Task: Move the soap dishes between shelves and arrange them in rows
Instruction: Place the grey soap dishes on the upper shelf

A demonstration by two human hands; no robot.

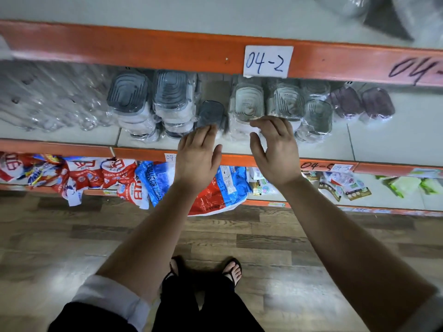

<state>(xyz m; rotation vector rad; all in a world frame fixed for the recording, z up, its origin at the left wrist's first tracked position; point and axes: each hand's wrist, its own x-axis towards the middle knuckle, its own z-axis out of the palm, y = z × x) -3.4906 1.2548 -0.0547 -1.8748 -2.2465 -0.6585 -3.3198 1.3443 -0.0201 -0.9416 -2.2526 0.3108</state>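
Observation:
Plastic-wrapped soap dishes stand in stacks on the middle shelf [323, 149]. Blue-grey stacks [171, 97] sit at the left, a single dark grey dish [212, 111] in the middle, pale green stacks [247, 101] to its right, and purple dishes [377, 103] at the far right. My left hand [197, 156] reaches in with straight fingers, fingertips at the near edge of the dark grey dish. My right hand [275, 149] is spread, its fingertips on the near edge of a pale green stack. Neither hand holds anything.
An orange beam with a paper label "04-2" [268, 61] runs above the dishes. Clear plastic packets [48, 99] fill the shelf's left part. The lower shelf holds red and blue bags [153, 180] and small packets [345, 185]. Wooden floor lies below.

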